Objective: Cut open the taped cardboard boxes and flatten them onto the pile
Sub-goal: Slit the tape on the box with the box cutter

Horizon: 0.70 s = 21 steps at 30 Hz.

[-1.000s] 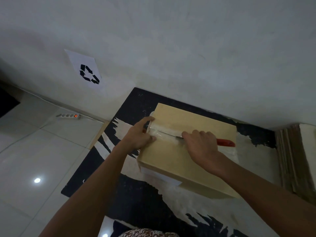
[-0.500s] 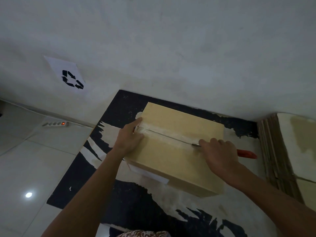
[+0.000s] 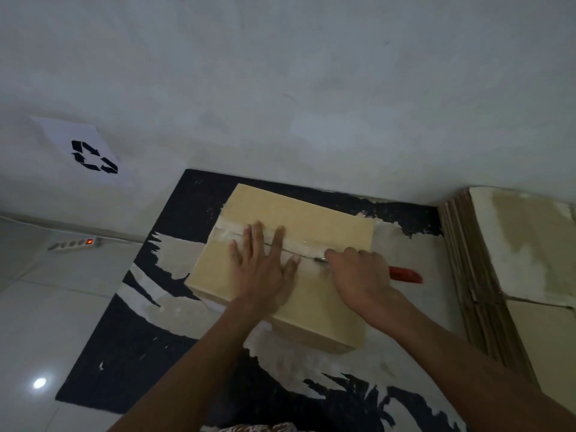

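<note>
A tan cardboard box point(image 3: 308, 219) sits on a black-and-white mat, its top seam covered by clear tape point(image 3: 302, 243) that shows a thin cut line. My left hand point(image 3: 263, 269) lies flat on the lid with fingers spread, pressing across the seam. My right hand point(image 3: 358, 275) grips a red-handled knife point(image 3: 405, 273); the blade tip meets the seam near the box's right end. Most of the handle is hidden in my fist.
A pile of flattened cardboard point(image 3: 486, 275) lies at the right, beside the box. The mat point(image 3: 131, 353) lies against a white wall bearing a recycling-sign sheet point(image 3: 93, 155). A power strip point(image 3: 74, 244) rests on the tiled floor at the left.
My left hand moved from gripping the box's left edge to lying flat on the lid. The knife has travelled right along the seam.
</note>
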{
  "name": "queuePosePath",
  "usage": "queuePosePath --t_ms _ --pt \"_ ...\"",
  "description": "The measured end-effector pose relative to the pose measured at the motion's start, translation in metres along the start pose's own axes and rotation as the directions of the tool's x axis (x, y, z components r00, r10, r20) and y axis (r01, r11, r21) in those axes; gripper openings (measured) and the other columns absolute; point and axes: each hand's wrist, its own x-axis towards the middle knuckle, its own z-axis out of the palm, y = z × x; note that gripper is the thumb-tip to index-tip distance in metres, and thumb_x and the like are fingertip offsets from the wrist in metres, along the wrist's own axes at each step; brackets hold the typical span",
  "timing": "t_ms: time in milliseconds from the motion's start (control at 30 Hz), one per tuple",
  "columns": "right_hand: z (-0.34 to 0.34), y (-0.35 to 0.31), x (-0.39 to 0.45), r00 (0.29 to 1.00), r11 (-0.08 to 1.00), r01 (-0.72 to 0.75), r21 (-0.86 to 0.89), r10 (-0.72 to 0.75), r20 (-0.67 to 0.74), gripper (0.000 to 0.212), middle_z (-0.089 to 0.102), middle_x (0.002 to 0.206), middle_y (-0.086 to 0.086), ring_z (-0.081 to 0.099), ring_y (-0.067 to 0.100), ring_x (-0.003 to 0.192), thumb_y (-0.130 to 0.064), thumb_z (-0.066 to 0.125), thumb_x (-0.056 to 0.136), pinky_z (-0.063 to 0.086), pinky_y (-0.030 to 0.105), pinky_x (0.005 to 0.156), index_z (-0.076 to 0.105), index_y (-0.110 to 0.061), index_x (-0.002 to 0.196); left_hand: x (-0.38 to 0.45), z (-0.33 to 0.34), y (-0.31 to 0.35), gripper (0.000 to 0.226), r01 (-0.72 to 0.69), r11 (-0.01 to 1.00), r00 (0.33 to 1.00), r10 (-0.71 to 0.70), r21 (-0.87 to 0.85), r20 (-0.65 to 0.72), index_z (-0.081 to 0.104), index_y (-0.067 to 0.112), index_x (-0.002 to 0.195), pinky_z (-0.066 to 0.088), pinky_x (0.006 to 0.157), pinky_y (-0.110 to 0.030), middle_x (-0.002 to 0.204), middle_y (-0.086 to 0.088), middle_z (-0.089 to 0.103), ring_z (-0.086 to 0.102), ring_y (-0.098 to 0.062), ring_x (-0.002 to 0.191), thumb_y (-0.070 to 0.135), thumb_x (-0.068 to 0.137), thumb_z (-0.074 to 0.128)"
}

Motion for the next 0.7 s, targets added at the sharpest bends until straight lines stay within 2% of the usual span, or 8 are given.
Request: queuePosePath --t_ms 200,467,700 --pt "-0.007 -0.046 0.015 0.999 0.998 0.035 0.047 -0.035 -0.008 0.025 0.060 0.121 0.006 0.060 0.026 0.109 -0.017 0.037 0.103 0.032 0.034 0.074 0.053 -0.018 0.123 0.031 -0.021 -0.061 0.084 -0.141 0.988 0.990 0.139 0.060 0.028 -0.005 0.042 0.156 -0.006 0.121 -0.055 0.166 -0.004 -0.014 -0.015 -0.025 0.152 0.079 0.081 -0.007" --pt "-0.009 -0.041 0.007 1.000 1.000 0.007 0.011 -0.007 -0.003 0.020 0.060 0.116 0.004 0.059 0.022 0.102 -0.023 0.042 0.103 0.035 0.033 0.071 0.052 -0.019 0.119 0.039 -0.021 -0.066 0.084 -0.128 0.991 0.992 0.128 0.038 0.020 -0.003 0.044 0.155 -0.007 0.122 -0.054 0.166 0.000 -0.012 -0.015 -0.022 0.152 0.080 0.079 -0.004" --pt "-0.008 -0.016 -0.023 0.999 0.999 -0.046 0.024 0.046 0.015 0.023 0.059 0.114 0.003 0.059 0.019 0.095 -0.021 0.040 0.104 0.036 0.030 0.071 0.044 -0.020 0.127 0.038 -0.024 -0.067 0.085 -0.144 0.989 0.990 0.144 0.022 0.007 0.002 0.044 0.156 -0.004 0.122 -0.054 0.166 0.000 -0.008 -0.012 -0.022 0.153 0.078 0.079 -0.001"
